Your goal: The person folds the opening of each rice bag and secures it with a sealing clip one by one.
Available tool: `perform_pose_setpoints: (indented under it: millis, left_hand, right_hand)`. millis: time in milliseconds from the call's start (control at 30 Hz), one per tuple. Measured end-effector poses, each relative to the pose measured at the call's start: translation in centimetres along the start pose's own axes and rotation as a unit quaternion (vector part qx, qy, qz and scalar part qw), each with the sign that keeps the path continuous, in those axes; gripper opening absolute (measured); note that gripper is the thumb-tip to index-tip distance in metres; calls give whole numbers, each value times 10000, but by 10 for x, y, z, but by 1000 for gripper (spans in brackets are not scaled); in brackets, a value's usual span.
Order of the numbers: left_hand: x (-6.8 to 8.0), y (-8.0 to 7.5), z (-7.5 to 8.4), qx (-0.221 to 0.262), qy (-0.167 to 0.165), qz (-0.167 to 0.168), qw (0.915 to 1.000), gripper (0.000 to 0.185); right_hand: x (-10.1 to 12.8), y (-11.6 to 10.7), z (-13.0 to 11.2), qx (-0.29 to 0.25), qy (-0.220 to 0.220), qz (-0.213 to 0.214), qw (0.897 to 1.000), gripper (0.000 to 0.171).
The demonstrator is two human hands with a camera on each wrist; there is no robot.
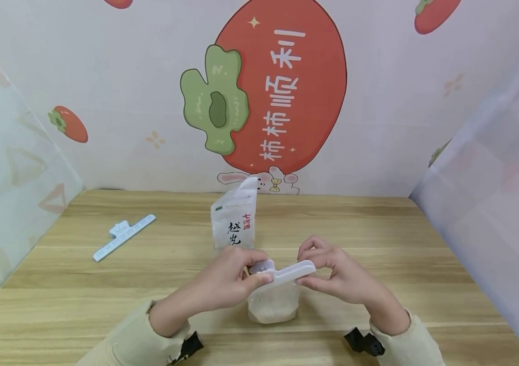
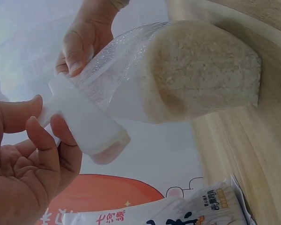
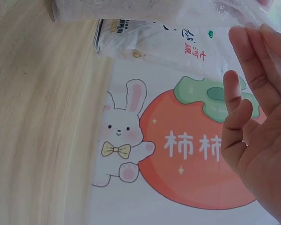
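Note:
My left hand point(image 1: 222, 282) pinches the handle of a pale lilac-white bag clip point(image 1: 290, 273) between thumb and fingers. The clip lies across the upper part of a clear plastic bag of rice point(image 1: 273, 307), which stands upright on the table. On the bag's other side, my right hand point(image 1: 348, 277) pinches the plastic top edge with thumb and fingertips. The left wrist view shows the clip's long bar point(image 2: 89, 124) beside the gathered plastic. In the right wrist view the ring and little fingers curl loosely, away from the bag.
Behind the rice bag stands a white printed package point(image 1: 234, 218) with red and black characters. A light blue bag clip point(image 1: 124, 237) lies on the wooden table point(image 1: 355, 223) to the left. A printed cloth backdrop point(image 1: 378, 112) rises at the table's back edge.

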State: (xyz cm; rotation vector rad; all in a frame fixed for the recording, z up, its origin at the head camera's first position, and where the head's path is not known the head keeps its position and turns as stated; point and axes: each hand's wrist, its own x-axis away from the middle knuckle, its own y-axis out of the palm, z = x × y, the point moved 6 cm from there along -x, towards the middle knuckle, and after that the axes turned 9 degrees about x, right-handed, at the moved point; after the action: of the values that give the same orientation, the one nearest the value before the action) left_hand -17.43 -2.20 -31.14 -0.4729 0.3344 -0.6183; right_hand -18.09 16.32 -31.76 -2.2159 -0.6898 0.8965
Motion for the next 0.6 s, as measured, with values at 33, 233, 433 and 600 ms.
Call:
perform_pose_setpoints:
  millis: [33,233,433,600]
  left_hand:
    - [0,0,1,6,20,-3,10000,12]
    - [-3,3,3,-23,116,34,9999,9]
    - [-6,4,4,-1,109,35,9999,11]
    - [-8,5,4,61,59,-6,10000,12]
  right_hand:
    - [0,0,0,-23,22,-7,10000,20]
    - [0,2,0,-80,18,-62,9999,19]
    - [0,2,0,-78,-34,-71,9999,12]
    - [0,2,0,-31,-13,-85,10000,16]
